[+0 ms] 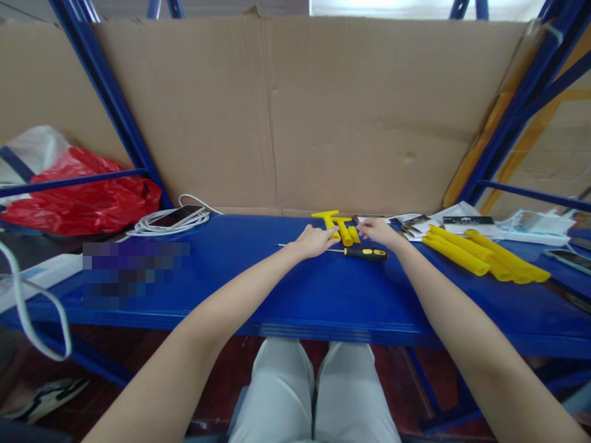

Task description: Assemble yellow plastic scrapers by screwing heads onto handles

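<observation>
My left hand [314, 240] reaches across the blue tabletop with its fingers closed on a yellow T-shaped piece [327, 216]. Just right of it lies a second yellow T-shaped piece [344, 231], and a short yellow tube piece [353, 234] is close to my right fingertips. My right hand [376, 230] has its fingers bent in a pinch; whatever may be in them is too small to make out. In front of both hands rests a screwdriver with a black and yellow handle [367, 253]. Its thin shaft points left and passes partly behind my left hand.
Several long yellow tubes [480, 252] lie on the right, before white packets [466, 223] and a white power strip [530, 234]. Left are a coiled white cable [161, 229], a phone [180, 215] and a red plastic bag [87, 194]. A cardboard panel [346, 117] closes the back.
</observation>
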`<act>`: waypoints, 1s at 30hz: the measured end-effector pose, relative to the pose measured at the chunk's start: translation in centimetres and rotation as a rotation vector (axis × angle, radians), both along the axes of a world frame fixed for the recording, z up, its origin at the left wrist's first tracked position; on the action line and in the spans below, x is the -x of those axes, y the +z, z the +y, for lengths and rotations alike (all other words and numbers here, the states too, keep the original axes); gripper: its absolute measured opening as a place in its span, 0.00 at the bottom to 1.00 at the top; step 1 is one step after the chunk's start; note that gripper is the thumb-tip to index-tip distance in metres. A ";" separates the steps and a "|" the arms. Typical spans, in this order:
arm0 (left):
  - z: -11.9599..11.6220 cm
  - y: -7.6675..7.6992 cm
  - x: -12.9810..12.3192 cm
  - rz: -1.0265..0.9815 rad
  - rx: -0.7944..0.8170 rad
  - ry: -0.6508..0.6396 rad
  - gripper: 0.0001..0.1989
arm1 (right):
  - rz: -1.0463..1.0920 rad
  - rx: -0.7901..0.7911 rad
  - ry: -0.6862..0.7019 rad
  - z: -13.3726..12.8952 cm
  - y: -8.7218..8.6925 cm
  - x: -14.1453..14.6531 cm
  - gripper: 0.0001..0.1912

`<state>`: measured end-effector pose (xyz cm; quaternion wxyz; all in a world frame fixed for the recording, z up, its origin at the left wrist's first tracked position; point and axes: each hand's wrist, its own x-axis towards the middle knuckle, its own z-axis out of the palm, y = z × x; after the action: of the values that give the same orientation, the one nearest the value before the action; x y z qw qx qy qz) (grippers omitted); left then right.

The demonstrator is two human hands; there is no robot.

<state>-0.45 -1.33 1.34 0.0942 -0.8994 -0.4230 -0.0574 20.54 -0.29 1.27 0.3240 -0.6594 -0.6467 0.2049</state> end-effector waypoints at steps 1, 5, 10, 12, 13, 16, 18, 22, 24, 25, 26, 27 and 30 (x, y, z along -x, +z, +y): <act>0.1 -0.1 -0.3 0.001 0.013 -0.002 0.24 | -0.078 -0.015 0.022 0.2 -0.3 -0.2 0.11; 0.2 -0.5 -1.6 -0.025 0.083 0.018 0.23 | -0.306 -0.057 0.136 0.5 -0.8 -0.3 0.13; 0.8 -1.0 -2.1 -0.033 0.153 0.056 0.23 | -0.480 -0.083 0.209 0.1 -0.6 0.5 0.18; 1.1 -1.0 -2.1 -0.020 0.169 0.069 0.24 | -0.505 -0.079 0.213 0.0 -0.4 0.7 0.19; 1.3 -1.0 -2.1 -0.012 0.177 0.075 0.24 | -0.511 -0.076 0.212 -0.1 -0.3 0.8 0.19; 1.5 -0.9 -2.1 0.007 0.200 0.089 0.24 | -0.518 -0.067 0.208 -0.5 -0.1 0.9 0.19; 1.5 -0.8 -2.1 0.009 0.210 0.081 0.24 | -0.514 -0.055 0.212 -0.6 0.0 0.9 0.18; 1.5 -0.5 -2.1 0.005 0.227 0.062 0.25 | -0.500 -0.039 0.238 -0.7 0.1 0.9 0.18; 1.5 -0.3 -2.1 0.001 0.235 0.058 0.25 | -0.504 -0.047 0.254 -0.5 0.1 0.8 0.18; 1.5 -0.3 -2.1 -0.001 0.239 0.056 0.24 | -0.508 -0.051 0.260 -0.5 0.0 0.8 0.18; 1.5 -0.3 -2.1 -0.002 0.242 0.055 0.24 | -0.512 -0.053 0.261 -0.4 0.0 0.7 0.18; 1.5 -0.3 -2.1 -0.003 0.243 0.055 0.24 | -0.515 -0.053 0.260 -0.4 0.0 0.7 0.18; 1.6 -0.4 -2.4 -0.006 0.236 0.071 0.24 | -0.511 -0.042 0.259 -0.5 0.0 0.7 0.19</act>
<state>1.97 0.26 0.98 -0.0114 -0.8886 -0.4585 -0.0066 19.82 -0.76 1.30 0.1352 -0.5948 -0.7903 0.0586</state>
